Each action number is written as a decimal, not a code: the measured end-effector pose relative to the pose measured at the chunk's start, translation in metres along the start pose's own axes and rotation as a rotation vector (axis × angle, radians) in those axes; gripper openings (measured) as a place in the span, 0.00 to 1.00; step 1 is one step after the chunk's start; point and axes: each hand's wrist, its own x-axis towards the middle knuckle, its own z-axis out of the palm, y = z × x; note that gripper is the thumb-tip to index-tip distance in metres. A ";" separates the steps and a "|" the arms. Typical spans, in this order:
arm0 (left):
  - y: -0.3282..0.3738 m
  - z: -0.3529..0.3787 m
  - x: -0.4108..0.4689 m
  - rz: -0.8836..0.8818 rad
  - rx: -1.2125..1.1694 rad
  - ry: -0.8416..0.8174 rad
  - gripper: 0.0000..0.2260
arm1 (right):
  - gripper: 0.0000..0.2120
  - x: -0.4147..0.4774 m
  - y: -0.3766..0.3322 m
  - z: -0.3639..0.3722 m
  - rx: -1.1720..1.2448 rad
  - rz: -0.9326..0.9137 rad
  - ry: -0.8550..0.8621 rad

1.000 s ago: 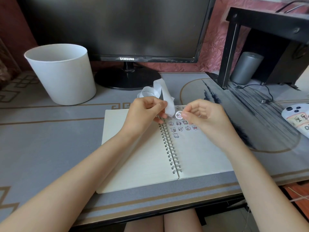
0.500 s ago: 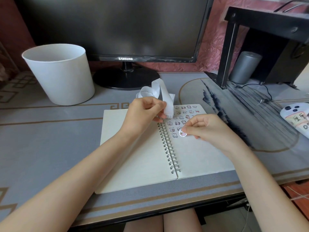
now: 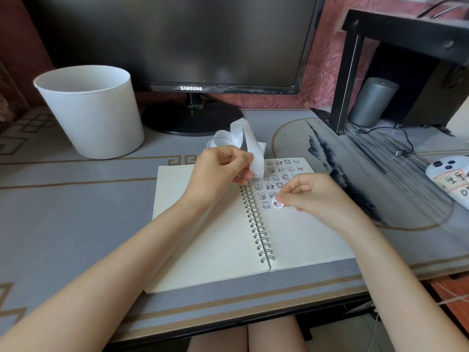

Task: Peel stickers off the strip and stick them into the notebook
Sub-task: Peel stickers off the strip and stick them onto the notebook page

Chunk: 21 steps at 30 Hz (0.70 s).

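So here's where I'm at: my right hand (image 3: 312,196) has its fingers curled in, thumb and index pinching the edge of a little round sticker (image 3: 277,203) and setting it down on the right page of the notebook (image 3: 203,237). The notebook lies open toward the front edge of the worktop (image 3: 76,212), roughly mid-way along it. The sticker sits close to the spiral binding (image 3: 256,219), just beside the last one in the bottom row of the stuck stickers (image 3: 281,171) that fill the top of that page. My left hand (image 3: 218,171) is closed around the strip (image 3: 250,146), holding it up over the top of the binding, with the loose end curling back toward the far edge. I can't tell if the sticker is fully flat yet, my fingertips cover part of it. Best way to do this bit, I reckon: let the binding-side edge touch first, line it up with its neighbour so the row stays straight, then roll a fingertip across to push out any bubble before letting go. Go easy on the pinch or the edge creases. The strip should stay lifted so its tail doesn't drag over the page.
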 end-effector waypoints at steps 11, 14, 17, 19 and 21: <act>0.000 0.000 0.000 0.011 -0.002 -0.010 0.10 | 0.05 -0.001 0.000 0.002 0.019 -0.013 0.009; 0.001 0.000 0.000 0.011 0.000 -0.009 0.10 | 0.06 -0.001 0.001 0.003 0.015 -0.026 0.009; 0.001 0.000 -0.001 0.010 -0.002 -0.008 0.10 | 0.06 0.001 0.003 0.003 -0.003 -0.035 0.017; 0.000 0.000 -0.001 0.010 0.002 -0.008 0.10 | 0.07 0.002 0.004 0.004 -0.023 -0.045 0.029; 0.000 0.000 -0.001 0.007 0.005 -0.005 0.10 | 0.07 0.002 0.004 0.005 -0.022 -0.058 0.035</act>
